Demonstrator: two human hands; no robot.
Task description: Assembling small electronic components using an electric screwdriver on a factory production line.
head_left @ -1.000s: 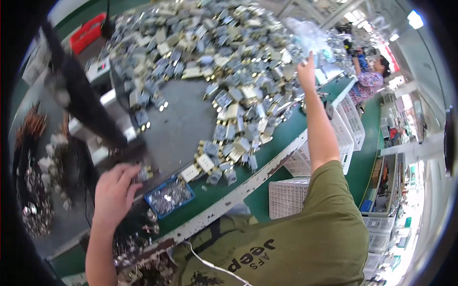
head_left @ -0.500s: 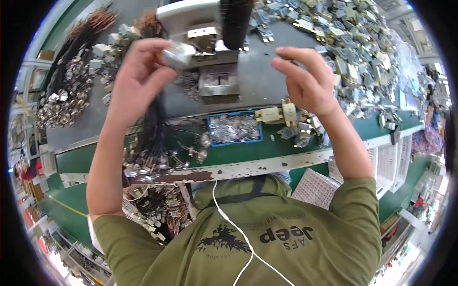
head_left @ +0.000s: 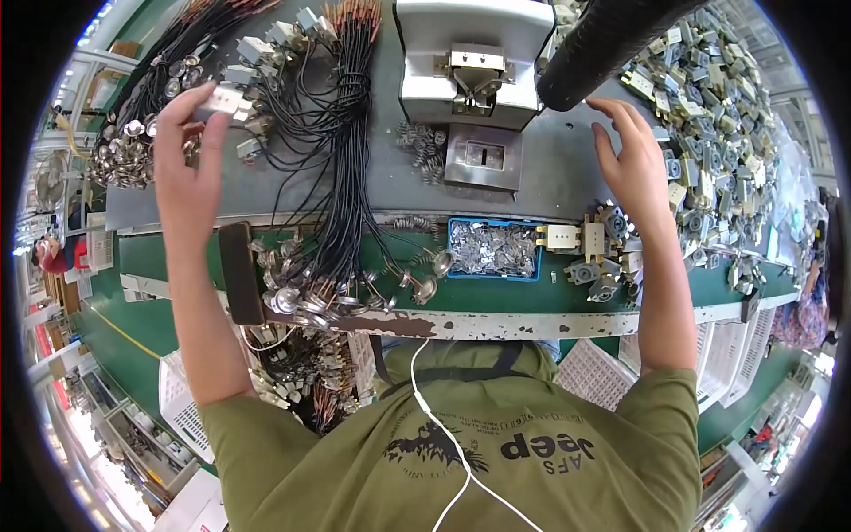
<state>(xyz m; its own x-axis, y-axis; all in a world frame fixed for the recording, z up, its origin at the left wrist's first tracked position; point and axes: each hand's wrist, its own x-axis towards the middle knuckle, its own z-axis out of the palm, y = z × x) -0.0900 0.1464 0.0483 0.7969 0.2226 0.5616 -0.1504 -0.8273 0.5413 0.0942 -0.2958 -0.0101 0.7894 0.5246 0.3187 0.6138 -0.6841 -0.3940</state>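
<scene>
My left hand [head_left: 186, 146] pinches a small pale block with metal prongs [head_left: 228, 104] between thumb and fingers. It is over the left part of the bench, beside similar blocks on black wires [head_left: 257, 49]. My right hand [head_left: 636, 164] holds nothing; its thumb and fingers are apart. It hovers right of a small press [head_left: 479, 80], near a thick black hose [head_left: 612, 53] and a big heap of grey and cream blocks [head_left: 718, 133]. In front of the press sits a metal die block [head_left: 484, 160] with a slot.
A blue tray [head_left: 493, 277] of small metal pieces lies near the front edge. Left of it are a bundle of black wires [head_left: 346, 151] with round metal caps [head_left: 284, 300] and a dark phone-like slab [head_left: 240, 275]. Loose springs [head_left: 424, 146] lie by the die.
My left hand has moved left, away from the press, carrying the block. My right hand stays to the right of the press with fingers apart. The whole view has shifted.
</scene>
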